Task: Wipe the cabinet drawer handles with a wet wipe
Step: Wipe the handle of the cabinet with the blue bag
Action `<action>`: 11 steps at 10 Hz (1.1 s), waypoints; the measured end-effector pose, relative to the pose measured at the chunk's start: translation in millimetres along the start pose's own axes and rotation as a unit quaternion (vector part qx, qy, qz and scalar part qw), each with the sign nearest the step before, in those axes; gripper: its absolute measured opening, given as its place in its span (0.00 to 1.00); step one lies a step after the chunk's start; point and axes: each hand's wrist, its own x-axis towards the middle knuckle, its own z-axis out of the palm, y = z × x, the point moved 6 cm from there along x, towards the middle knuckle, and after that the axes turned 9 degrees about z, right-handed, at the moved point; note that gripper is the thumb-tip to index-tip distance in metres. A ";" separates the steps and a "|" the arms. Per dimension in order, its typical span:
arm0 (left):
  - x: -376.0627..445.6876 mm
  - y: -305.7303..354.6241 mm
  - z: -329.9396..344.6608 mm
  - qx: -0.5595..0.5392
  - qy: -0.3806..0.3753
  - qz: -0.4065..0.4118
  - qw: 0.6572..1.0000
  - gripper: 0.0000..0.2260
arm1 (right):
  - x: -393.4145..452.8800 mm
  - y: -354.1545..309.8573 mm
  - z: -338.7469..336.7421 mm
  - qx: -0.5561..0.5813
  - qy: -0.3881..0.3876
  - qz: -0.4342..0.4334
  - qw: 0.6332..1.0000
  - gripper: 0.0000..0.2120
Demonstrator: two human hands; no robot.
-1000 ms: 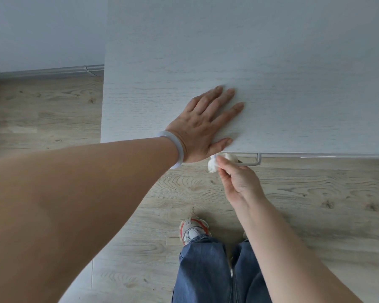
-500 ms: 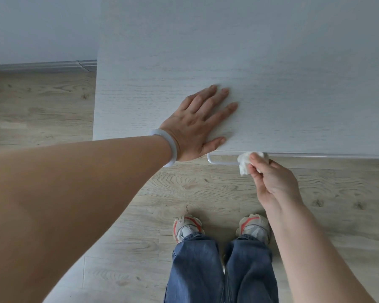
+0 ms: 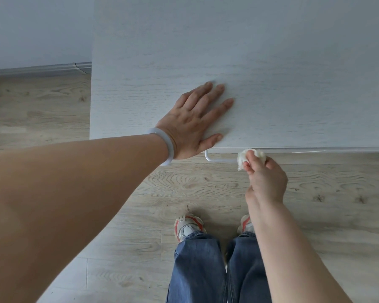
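Cabinet [image 3: 271, 73], pale grey-white wood-grain finish, seen from directly above; its flat top fills the upper centre and right of the head view, front edge running across the middle. Drawer handle [image 3: 219, 159], thin white bar with a rounded corner at its left end, projecting from under the front edge; left portion exposed, right portion covered. Wet wipe [image 3: 242, 157], white, bunched into a small wad, pressed against the handle bar at the right end of its visible stretch, just below the cabinet's front edge. Right hand [image 3: 265, 182], reaching up from the lower right, grip closed on the wipe: thumb and fingertips pinch the wad from below and behind, the remaining fingers curled in. Left hand [image 3: 195, 123], laid palm-down on the cabinet top near the front edge, fingers straight and slightly spread, thumb pointing along the edge; grip released, grasping nothing. Bangle [image 3: 169, 147], pale translucent, on the left wrist. Left forearm, bare, crossing the frame from the lower left. Floor [image 3: 42, 110], light wood-look planks with visible knots. Skirting board [image 3: 42, 67], grey, along the wall at upper left. Jeans [image 3: 197, 270], blue, wide-legged, at bottom centre. Trainers [image 3: 187, 227], white with red trim, toes pointing toward the cabinet, the right one partly hidden by the right forearm.
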 end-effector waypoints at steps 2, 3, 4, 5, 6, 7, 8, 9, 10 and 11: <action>-0.2 0.3 0.5 -0.004 0.004 0.000 1.000 0.32 | -3.7 -5.6 -3.0 -0.174 0.060 -0.157 0.970 0.12; -0.7 0.5 1.0 -0.006 -0.001 0.001 1.000 0.32 | -9.2 1.8 -1.7 -0.118 0.073 -0.130 0.982 0.11; -0.9 0.2 0.9 -0.003 -0.001 0.000 1.000 0.32 | -6.0 -0.5 -2.8 -0.125 0.061 -0.130 0.982 0.08; -0.6 0.3 1.2 -0.001 0.001 -0.001 1.000 0.32 | -8.0 0.5 -8.0 -0.158 0.051 -0.146 0.975 0.11; 0.6 0.5 0.4 -0.001 -0.001 -0.001 1.000 0.32 | -1.3 -3.2 -6.4 -0.152 0.039 -0.123 0.980 0.13; 0.8 1.4 -0.1 -0.004 -0.003 0.001 1.000 0.32 | 8.0 -4.6 0.0 -0.142 0.017 -0.085 0.986 0.15; -0.7 0.6 1.1 -0.001 -0.005 0.000 1.000 0.33 | -1.9 5.9 -4.2 -0.070 0.032 -0.037 0.996 0.12; 0.6 1.6 0.5 0.000 -0.007 0.001 1.000 0.33 | -18.1 30.6 1.9 0.034 0.029 0.063 0.997 0.09; 0.3 0.5 0.2 0.001 -0.009 -0.001 1.000 0.33 | -36.9 58.3 28.9 0.055 -0.017 0.176 0.983 0.05; 0.1 0.5 0.3 0.003 -0.007 0.001 1.000 0.33 | -41.5 60.3 37.9 0.120 -0.026 0.230 0.965 0.05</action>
